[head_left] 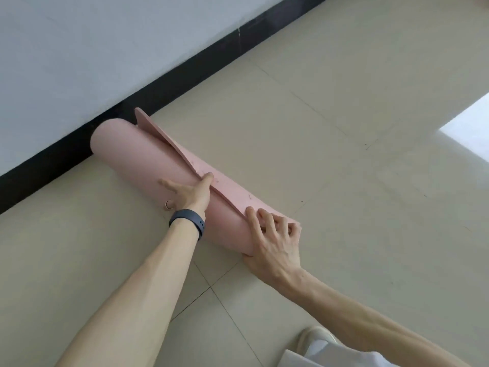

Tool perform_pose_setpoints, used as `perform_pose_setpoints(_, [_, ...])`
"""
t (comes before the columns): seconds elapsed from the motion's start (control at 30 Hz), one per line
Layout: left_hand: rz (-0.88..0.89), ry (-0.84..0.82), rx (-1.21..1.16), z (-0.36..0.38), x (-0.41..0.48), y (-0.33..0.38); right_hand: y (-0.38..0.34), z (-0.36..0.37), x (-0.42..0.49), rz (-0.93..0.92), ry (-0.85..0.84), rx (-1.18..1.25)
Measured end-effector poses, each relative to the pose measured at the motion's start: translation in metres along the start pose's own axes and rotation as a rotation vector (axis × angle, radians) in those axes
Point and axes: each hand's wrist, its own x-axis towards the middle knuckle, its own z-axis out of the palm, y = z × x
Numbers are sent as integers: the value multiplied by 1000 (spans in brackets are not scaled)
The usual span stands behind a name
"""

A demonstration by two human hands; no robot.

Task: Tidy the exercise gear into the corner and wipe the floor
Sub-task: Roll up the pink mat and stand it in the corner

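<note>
The main risk, I think, is that the mat (148,154) opens again: its outer flap (161,133) stands away from the roll at the far end, so if either grip lets go, the foam may spring back and unroll over the floor (330,133). The roll could also become crooked, because only its near half is controlled. The left grip (190,193) is released, with straight spread fingers pressing flat on the middle of the roll and the thumb along the flap edge. The right grip (272,239) is grasping the near end, fingers curled over the flap and thumb under it. The mat is pink, thick and smooth, with some small dark marks on the flap. It lies on the floor in 1 loose roll, its far end near the black baseboard (185,75).
</note>
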Motion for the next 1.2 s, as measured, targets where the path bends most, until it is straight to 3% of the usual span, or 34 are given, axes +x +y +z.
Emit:
perform_pose_setpoints(0.13, [63,20,-46,-32,11,-26,-29,-7,-15,-96,-177,-7])
perform_pose_setpoints(0.23, [89,17,-53,-46,23,-37,-22,-37,6,-177,-435,206])
perform_pose_setpoints(0.3, [97,-16,-66,-57,28,-49,-19,-54,43,-123,-549,363])
perform_pose_setpoints(0.4, [124,-85,-81,-73,27,-76,-40,-60,103,-60,-493,429])
perform_pose_setpoints(0.57, [140,-245,-89,-117,9,-138,-118,-41,151,43,-760,587])
perform_pose_setpoints(0.7, [104,-383,-73,-152,15,-177,-187,-21,151,-36,-729,494])
perform_pose_setpoints(0.87, [90,-368,-243,-181,57,-172,-241,16,124,-68,-521,414])
perform_pose_setpoints(1.07, [201,-366,-329,-187,101,-161,-251,22,114,-61,-344,601])
perform_pose_setpoints(1.13, [171,-399,-394,-191,111,-169,-236,29,108,109,-453,744])
perform_pose_setpoints(1.2, [172,-425,-439,-192,117,-175,-223,40,98,264,-668,919])
